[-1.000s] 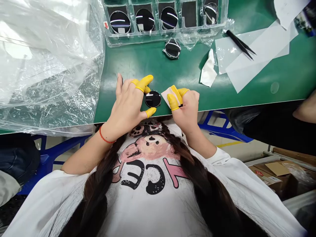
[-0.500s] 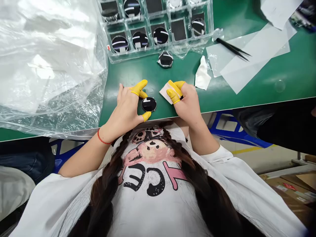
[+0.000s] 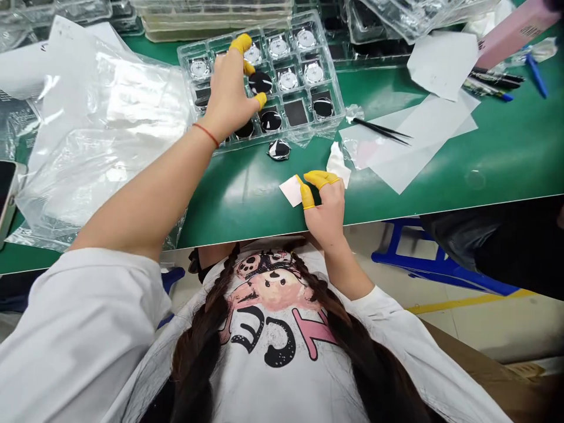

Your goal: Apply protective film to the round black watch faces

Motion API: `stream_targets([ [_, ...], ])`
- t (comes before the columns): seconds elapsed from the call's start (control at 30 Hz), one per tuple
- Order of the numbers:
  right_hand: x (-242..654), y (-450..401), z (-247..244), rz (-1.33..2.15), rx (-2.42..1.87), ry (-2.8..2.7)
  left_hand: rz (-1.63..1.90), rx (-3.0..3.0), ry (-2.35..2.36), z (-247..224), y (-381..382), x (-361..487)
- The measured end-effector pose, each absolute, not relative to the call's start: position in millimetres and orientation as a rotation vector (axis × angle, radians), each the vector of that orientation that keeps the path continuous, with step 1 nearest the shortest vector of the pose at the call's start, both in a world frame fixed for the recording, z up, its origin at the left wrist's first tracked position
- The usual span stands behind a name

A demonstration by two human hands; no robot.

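My left hand (image 3: 235, 88), with yellow finger cots, reaches over the clear compartment tray (image 3: 337, 114). Its thumb and fingers close around the edge of a glossy round black disc (image 3: 261, 83), which resembles a watch display. The disc is above or in a middle compartment; I cannot tell which. Near the front of the table, my right hand (image 3: 324, 200), also in yellow finger cots, pinches a small pale pink square (image 3: 291, 191), paper or cloth. Another round black disc (image 3: 279, 150) lies on the green table in front of the tray.
Black tweezers (image 3: 383, 130) rest on translucent sheets (image 3: 409, 158) at the right. A crumpled white tissue (image 3: 338, 163) is beside my right hand. Plastic bags (image 3: 118, 158) cover the left side. More clear trays (image 3: 211, 14), pens (image 3: 491, 85) and a pink box (image 3: 513, 35) stand behind.
My left hand has moved from the table's front edge, up and forward to the tray, carrying the black disc. My right hand stays near the front with the pale square. The view has tilted up.
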State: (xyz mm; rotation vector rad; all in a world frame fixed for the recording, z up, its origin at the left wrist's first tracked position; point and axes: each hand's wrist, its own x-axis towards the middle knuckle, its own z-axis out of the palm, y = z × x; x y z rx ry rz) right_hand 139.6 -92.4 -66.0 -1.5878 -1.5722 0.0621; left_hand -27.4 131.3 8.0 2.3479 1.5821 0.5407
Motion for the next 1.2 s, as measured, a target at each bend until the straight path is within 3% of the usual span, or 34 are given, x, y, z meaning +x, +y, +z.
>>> stream_targets([
  [0.13,145,-94,-67,-0.007,-1.565,-1.523,0.507,2.432,1.52,9,148,-18],
  [0.3,159,-95,-72,-0.121,-1.719,-1.406,0.421,2.53,1.288,11,89,-28],
  [0.47,155,-96,-71,-0.16,-1.836,-1.485,0.19,2.395,1.531,1,34,-21],
  [0.73,130,-98,-51,0.146,-2.058,-1.796,0.274,2.433,1.6,-14,25,19],
  [0.87,141,-103,-48,0.242,-1.986,-1.84,0.215,2.489,1.502,-9,13,-10],
  [1.07,150,-115,-60,0.147,-1.801,-1.822,0.505,2.504,1.319,-13,-56,-80],
  [1.2,143,-112,-62,0.308,-1.665,-1.688,0.583,2.386,1.334,-31,-87,-97],
])
